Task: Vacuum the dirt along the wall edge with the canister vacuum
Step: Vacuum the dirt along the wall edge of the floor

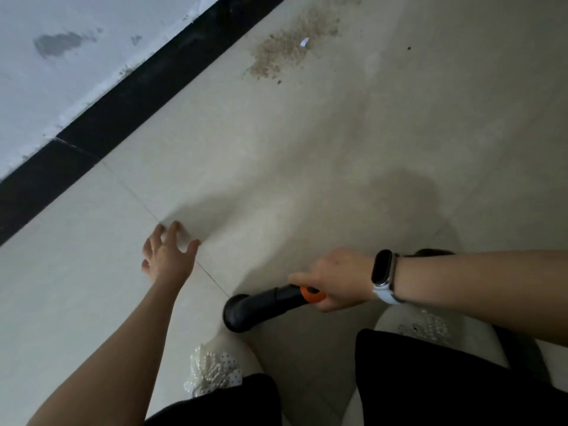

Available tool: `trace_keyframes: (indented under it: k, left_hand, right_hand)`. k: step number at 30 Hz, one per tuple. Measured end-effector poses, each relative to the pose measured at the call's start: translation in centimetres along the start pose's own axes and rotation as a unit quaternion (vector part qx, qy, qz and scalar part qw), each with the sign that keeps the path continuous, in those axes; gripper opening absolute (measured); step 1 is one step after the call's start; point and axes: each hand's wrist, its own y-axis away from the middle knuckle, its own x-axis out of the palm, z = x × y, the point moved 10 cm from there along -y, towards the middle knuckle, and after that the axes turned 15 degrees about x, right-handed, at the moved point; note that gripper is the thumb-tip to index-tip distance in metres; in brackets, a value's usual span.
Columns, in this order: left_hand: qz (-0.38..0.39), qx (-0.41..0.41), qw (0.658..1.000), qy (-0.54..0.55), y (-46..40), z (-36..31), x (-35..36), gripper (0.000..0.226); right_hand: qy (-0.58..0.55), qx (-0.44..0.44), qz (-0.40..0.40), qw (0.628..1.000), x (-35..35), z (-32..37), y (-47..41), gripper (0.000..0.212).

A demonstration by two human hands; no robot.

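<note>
A patch of brown gritty dirt [292, 46] lies on the pale tiled floor near the black skirting [147, 84], with a small white scrap in it. My right hand [335, 279] grips the black vacuum hose end [261, 305] at its orange collar, low in the view and well short of the dirt. The nozzle mouth points toward the lower left, above the floor. My left hand [169, 253] reaches forward over the tiles with fingers spread, holding nothing. The canister is out of view.
A white wall [61, 56] with grey scuffs rises behind the skirting at the upper left. My two feet in pale beaded shoes [215, 373] and dark trouser legs fill the bottom. A smartband [382, 267] sits on my right wrist.
</note>
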Motion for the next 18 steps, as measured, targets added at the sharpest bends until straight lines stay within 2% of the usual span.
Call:
trace_keyframes:
  k: [2, 7, 9, 13, 18]
  left_hand:
    - [-0.001, 0.002, 1.000, 0.000, -0.1, -0.3, 0.1, 0.060]
    - [-0.003, 0.049, 0.999, -0.003, -0.4, -3.8, 0.9, 0.057]
    - [-0.003, 0.063, 0.998, 0.010, -0.5, -5.5, 1.3, 0.056]
    - [-0.010, 0.062, 0.997, 0.044, -1.0, -7.6, 1.6, 0.053]
    - [0.005, 0.071, 0.996, 0.061, -1.3, -10.3, 2.2, 0.050]
  right_hand:
    - [-0.011, 0.026, -0.009, 1.000, -0.7, -1.7, 0.1, 0.045]
    - [-0.105, 0.192, -0.104, 0.970, -5.3, -10.3, -0.8, 0.032]
    - [-0.126, 0.209, -0.117, 0.963, -5.1, -11.1, -0.4, 0.030]
    - [-0.151, 0.180, -0.071, 0.969, -2.1, -9.6, 0.3, 0.038]
    - [-0.218, 0.298, -0.140, 0.919, -4.7, -17.1, 0.8, 0.039]
